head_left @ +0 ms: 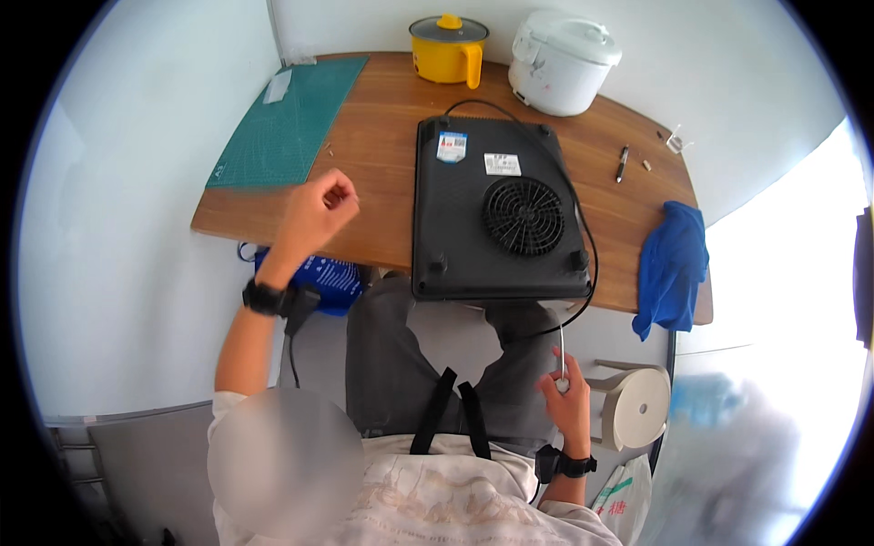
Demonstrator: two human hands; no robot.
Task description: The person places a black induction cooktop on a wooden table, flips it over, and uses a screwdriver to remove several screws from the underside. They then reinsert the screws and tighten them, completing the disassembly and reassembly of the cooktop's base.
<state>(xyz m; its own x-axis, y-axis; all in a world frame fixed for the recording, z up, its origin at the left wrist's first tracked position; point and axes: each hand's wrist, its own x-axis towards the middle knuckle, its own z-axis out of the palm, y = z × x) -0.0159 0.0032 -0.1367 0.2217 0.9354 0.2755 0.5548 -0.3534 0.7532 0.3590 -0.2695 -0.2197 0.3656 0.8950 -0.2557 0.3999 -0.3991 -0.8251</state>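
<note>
A black appliance (464,200), probably a cooktop, lies underside up at the table's front edge, showing a round fan grille, corner feet, two labels and a black cord (590,237) looped over it. Left of it, above the table's front, my left hand (320,207) is raised with curled fingers; whether they pinch anything small is hidden. My right hand (569,400), low beside my right leg below the appliance, grips a slim metal tool (563,350) with a pale handle, its shaft pointing up.
The wooden table (382,136) holds a green mat (273,136), yellow pot (442,59), white rice cooker (555,77), pen (622,164), small items and blue cloth (671,268). Beneath are a blue bag (332,287), cream stool (628,409) and plastic bag (628,500). Pale walls surround it.
</note>
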